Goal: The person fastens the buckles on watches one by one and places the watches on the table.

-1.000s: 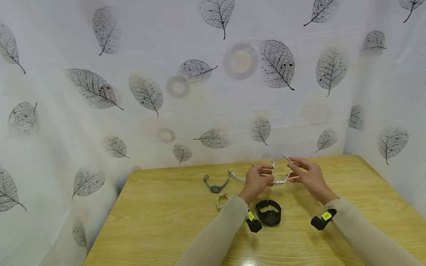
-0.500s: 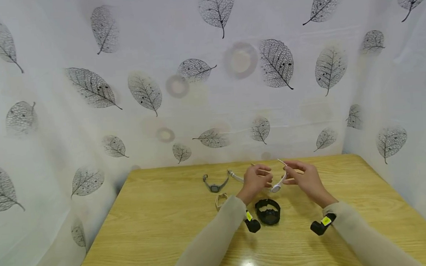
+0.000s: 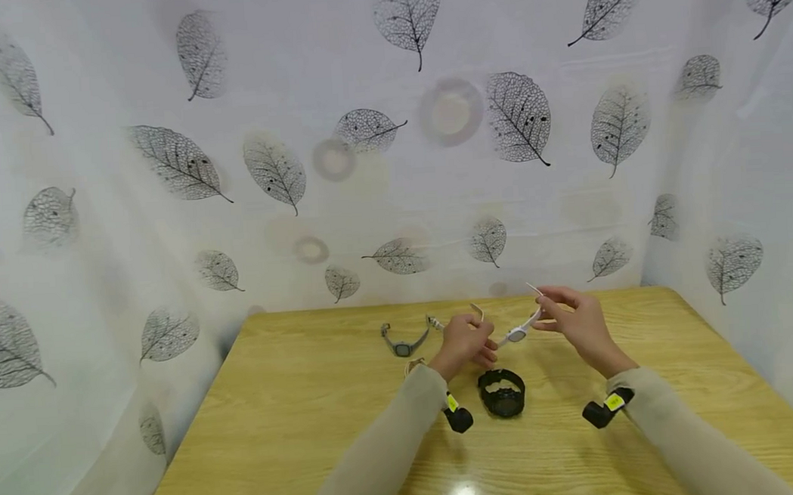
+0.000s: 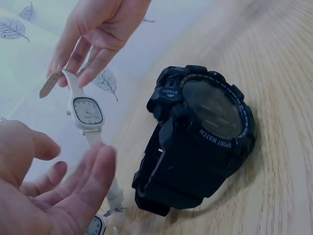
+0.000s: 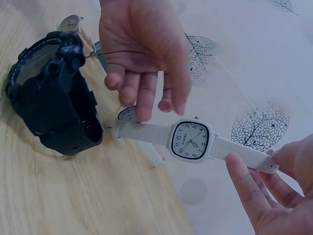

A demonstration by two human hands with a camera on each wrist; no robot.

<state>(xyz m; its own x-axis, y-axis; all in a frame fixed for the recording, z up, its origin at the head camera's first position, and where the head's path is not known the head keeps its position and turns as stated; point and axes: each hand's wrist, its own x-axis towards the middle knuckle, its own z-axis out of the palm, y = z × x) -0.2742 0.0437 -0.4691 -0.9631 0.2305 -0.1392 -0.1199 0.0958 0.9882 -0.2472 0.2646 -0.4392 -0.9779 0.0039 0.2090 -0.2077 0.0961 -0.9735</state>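
sport watch (image 3: 502, 393) on table (image 3: 278, 429), nearer than hands, between wrists

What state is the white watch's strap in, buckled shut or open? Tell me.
Open. The white watch hangs stretched out, its two strap ends apart: the right hand pinches one end, while the other points toward the left hand.
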